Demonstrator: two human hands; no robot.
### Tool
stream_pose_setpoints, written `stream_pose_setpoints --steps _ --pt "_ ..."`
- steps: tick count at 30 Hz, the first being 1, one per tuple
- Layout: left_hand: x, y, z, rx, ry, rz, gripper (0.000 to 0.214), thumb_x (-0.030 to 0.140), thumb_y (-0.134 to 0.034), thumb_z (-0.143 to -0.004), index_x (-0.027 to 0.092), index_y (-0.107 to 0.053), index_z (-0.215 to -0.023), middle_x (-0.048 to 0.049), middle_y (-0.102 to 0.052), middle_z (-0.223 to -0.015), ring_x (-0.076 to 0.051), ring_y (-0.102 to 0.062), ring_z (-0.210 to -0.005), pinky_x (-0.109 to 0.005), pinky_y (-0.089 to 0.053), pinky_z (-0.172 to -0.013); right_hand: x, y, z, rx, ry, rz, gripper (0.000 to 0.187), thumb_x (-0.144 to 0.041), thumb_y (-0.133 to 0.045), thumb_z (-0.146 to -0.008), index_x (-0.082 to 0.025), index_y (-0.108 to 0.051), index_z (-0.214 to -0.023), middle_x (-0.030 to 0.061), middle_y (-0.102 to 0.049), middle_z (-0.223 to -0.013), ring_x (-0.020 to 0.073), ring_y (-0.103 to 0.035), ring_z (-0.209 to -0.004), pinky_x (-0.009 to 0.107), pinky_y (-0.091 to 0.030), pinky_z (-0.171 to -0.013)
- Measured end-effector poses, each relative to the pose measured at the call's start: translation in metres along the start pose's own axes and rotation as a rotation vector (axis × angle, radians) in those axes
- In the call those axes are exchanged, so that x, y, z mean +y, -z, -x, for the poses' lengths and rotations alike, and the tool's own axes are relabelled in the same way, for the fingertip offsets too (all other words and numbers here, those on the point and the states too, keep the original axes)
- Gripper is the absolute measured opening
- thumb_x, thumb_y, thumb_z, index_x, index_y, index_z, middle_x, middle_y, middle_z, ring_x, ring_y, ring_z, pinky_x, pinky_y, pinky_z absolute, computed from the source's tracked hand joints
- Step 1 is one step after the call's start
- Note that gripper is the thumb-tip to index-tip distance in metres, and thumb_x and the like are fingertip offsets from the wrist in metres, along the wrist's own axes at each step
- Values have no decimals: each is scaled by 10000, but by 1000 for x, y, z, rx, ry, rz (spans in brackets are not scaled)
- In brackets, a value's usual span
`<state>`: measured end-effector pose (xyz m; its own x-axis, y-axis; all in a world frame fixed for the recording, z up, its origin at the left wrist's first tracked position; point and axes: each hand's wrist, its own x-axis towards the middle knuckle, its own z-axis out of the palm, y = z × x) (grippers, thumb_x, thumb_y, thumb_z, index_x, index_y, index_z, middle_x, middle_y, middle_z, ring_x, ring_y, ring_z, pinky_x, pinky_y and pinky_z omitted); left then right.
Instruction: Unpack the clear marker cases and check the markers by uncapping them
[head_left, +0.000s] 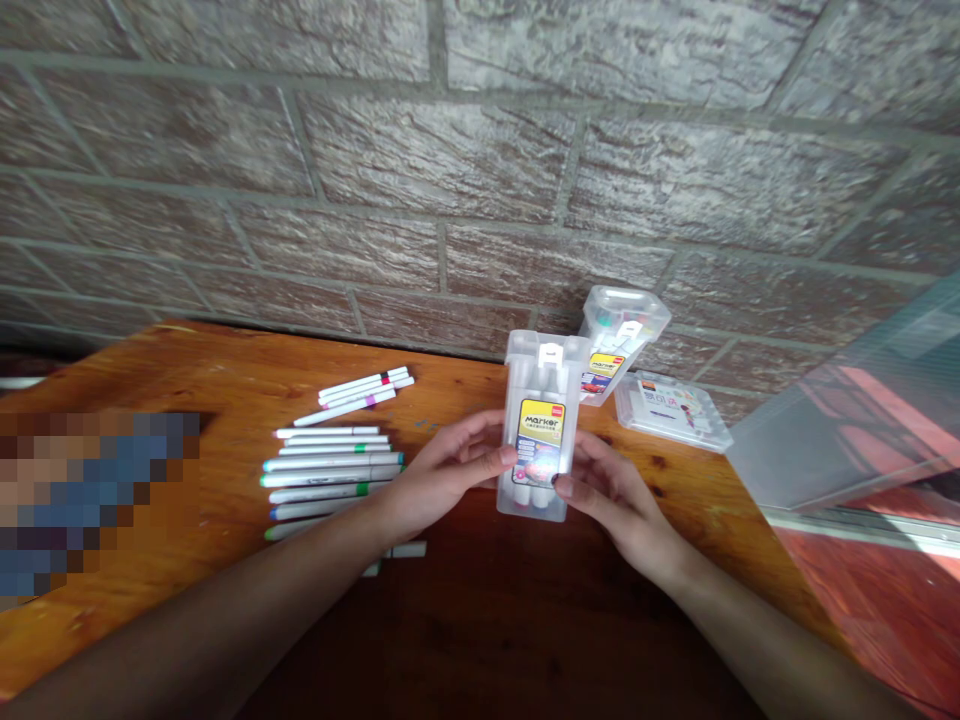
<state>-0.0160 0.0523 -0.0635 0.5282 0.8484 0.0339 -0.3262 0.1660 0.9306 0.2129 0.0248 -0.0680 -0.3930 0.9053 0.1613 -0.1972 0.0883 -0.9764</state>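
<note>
Between my two hands is a clear plastic marker case (537, 440), upright, its lid closed with a white clasp and a yellow label on its front. A few white markers show inside it. My left hand (457, 465) grips the case's left side, thumb on the label's edge. My right hand (619, 490) closes on the lower right side, thumb near the label's corner. Left of my left hand, several white markers (334, 466) with coloured ends lie in a row, partly covered by my forearm. Farther back lies a smaller group of markers (364, 388).
A second marker case (626, 325) stands by the brick wall (480, 160), behind the held one. Beside it a flat clear box (675, 412) lies on the wooden table (225, 370). A translucent panel (847, 400) rises past the right edge. The far left is pixelated.
</note>
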Motion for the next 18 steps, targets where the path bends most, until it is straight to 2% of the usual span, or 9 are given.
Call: stream_pose_setpoints --steps 18 --pt "-2 1 -1 -1 -19 -1 412 281 -818 -912 182 -715 -1299 -109 -759 -1329 -276 -704 -1250 -349 -574 -1028 0 0 0 9 -4 -2 368 -295 -793 -960 -312 -711 -1318 42 -790 -1292 221 -766 -1135 355 -612 -1000"
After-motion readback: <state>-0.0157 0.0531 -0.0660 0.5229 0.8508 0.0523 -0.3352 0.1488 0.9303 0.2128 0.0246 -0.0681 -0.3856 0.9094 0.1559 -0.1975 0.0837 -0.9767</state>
